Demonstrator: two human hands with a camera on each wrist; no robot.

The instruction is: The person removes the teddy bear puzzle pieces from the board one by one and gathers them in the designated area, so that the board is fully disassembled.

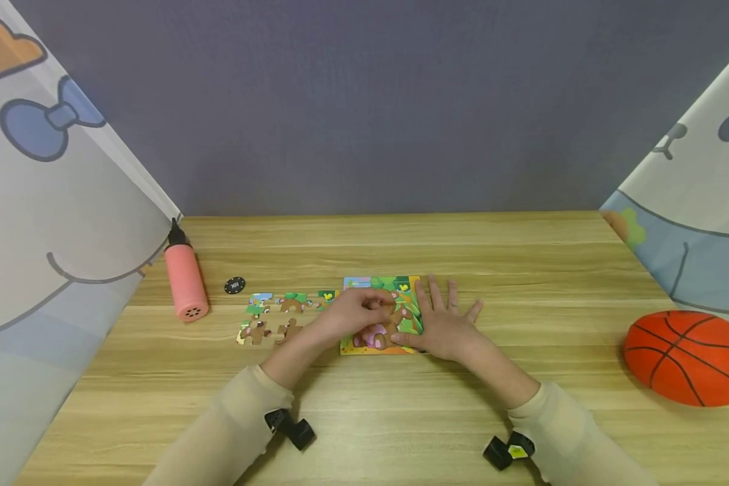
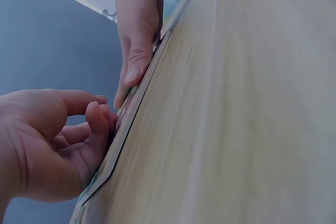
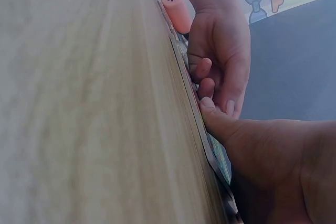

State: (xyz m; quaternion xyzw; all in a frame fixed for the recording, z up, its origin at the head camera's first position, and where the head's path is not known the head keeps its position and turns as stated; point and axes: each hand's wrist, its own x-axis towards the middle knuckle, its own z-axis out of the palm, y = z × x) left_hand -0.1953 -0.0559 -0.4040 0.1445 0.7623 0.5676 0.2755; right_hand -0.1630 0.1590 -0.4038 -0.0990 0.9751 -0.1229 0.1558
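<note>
A colourful jigsaw board (image 1: 355, 349) with a brown bear picture lies flat on the table. My left hand (image 1: 351, 316) is over its middle with bent fingers, the fingertips low at the picture; whether a piece is between them is hidden. In the left wrist view the left palm (image 2: 42, 145) shows, its fingers curled in close to the board. My right hand (image 1: 446, 331) lies with spread, straight fingers at the board's right edge, the thumb resting on the picture. Loose puzzle pieces (image 1: 255, 331) lie left of the board, some partly behind the left forearm.
A pink hand pump (image 1: 186, 280) with a black nozzle lies at the left. Near it is a round black disc (image 1: 234, 285). An orange-red basketball (image 1: 692, 358) sits at the right edge. A grey wall panel (image 1: 389, 115) stands behind the wooden table (image 1: 395, 418).
</note>
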